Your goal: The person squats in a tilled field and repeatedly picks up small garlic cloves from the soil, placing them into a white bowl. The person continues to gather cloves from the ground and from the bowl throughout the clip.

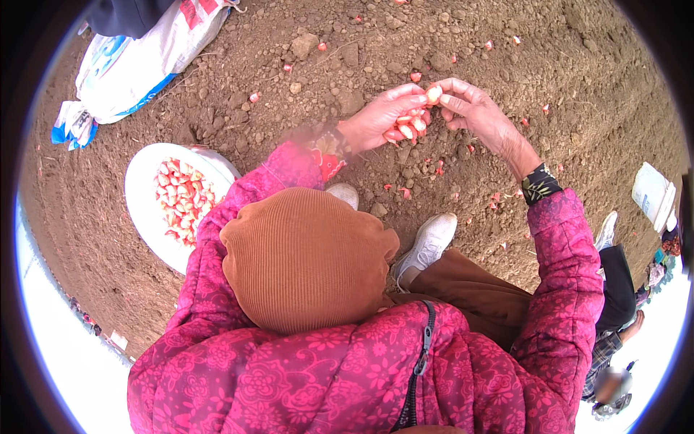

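My left hand [387, 114] cups several red-skinned garlic cloves [412, 126] in its fingers, above the tilled soil. At its fingertips is one pale clove [434, 95], showing cream flesh. My right hand [477, 111] meets the left there, thumb and forefinger pinching that same clove. Part of the right hand's other fingers is hidden behind its thumb. To the left stands a white bucket [142, 190] with many red and white cloves [184, 200] inside, partly covered by my left sleeve.
Brown soil [303, 114] holds clods and scattered cloves [255, 96]. At upper left lies a tied white-and-blue woven sack [130, 76], beside a dark-clothed person [127, 16]. My bent knee [309, 260] and white shoe [431, 238] are below. Another person [615, 293] and a white bucket [650, 192] are right.
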Tool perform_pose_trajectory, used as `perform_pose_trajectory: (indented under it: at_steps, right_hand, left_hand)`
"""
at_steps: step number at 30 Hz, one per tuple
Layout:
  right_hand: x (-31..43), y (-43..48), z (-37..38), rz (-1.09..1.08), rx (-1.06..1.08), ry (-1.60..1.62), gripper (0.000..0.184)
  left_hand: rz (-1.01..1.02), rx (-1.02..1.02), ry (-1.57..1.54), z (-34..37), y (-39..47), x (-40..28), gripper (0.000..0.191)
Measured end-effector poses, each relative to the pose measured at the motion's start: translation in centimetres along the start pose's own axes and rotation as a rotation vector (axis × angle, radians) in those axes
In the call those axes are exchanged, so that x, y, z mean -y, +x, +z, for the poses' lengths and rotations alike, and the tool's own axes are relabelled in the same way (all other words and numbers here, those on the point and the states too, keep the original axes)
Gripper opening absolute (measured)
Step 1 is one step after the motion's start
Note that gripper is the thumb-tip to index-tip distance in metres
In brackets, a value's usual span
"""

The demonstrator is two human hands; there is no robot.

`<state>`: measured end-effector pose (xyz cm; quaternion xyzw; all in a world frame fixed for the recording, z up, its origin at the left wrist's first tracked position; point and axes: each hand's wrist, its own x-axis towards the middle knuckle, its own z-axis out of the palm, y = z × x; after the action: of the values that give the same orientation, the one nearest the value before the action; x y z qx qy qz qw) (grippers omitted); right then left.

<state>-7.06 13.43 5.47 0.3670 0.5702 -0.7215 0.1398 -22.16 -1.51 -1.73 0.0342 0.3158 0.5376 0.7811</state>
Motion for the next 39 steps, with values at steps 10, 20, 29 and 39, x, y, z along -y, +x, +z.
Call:
perform_pose_trajectory:
  at_steps: [10,20,29,39]
  right_hand:
    - [0.1,0.3,0.0,-0.332,-0.195,-0.509,0.013]
    - [0.9,-0.5,1.2,-0.600,-0.212,-1.019,0.019]
    - [0.3,-0.7,2.2,-0.522,-0.293,-0.876,0.016]
    - [1.4,-2.1,-2.0,-0.226,-0.222,0.147,0.023]
  left_hand:
    - [-0.080,-0.015,0.025,0.4,0.1,-0.3,0.021]
    - [-0.100,-0.120,0.145,1.0,0.1,-0.1,0.015]
    - [-0.073,-0.215,0.307,1.8,-0.2,0.4,0.013]
    - [-0.075,-0.120,0.270,2.0,-0.6,-0.2,0.023]
